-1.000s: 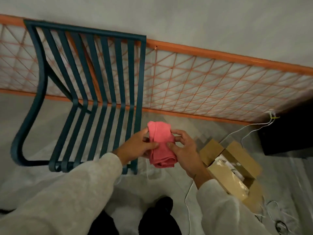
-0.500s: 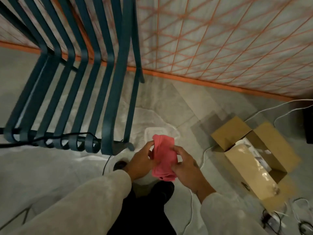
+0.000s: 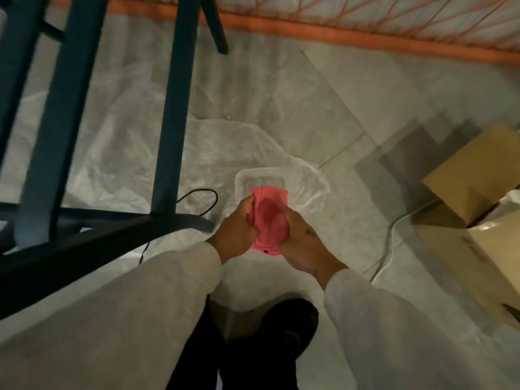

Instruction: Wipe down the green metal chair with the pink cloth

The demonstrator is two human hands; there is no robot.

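Note:
The pink cloth is bunched and folded between both hands, low over the floor in the middle of the view. My left hand grips its left edge and my right hand grips its right side. The green metal chair fills the upper left; only its slats and front frame show, close to the camera and left of the hands. The cloth is apart from the chair. A clear plastic container sits on the floor just beyond the cloth, partly hidden by it.
An open cardboard box stands at the right. An orange mesh railing runs along the top. A black cable loops under the chair, a white cable lies right of my hands. Clear plastic sheeting covers the tiled floor.
The view has tilted down and moved closer to the floor. Both hands have lowered the cloth toward the clear container. The chair now looms larger at the left.

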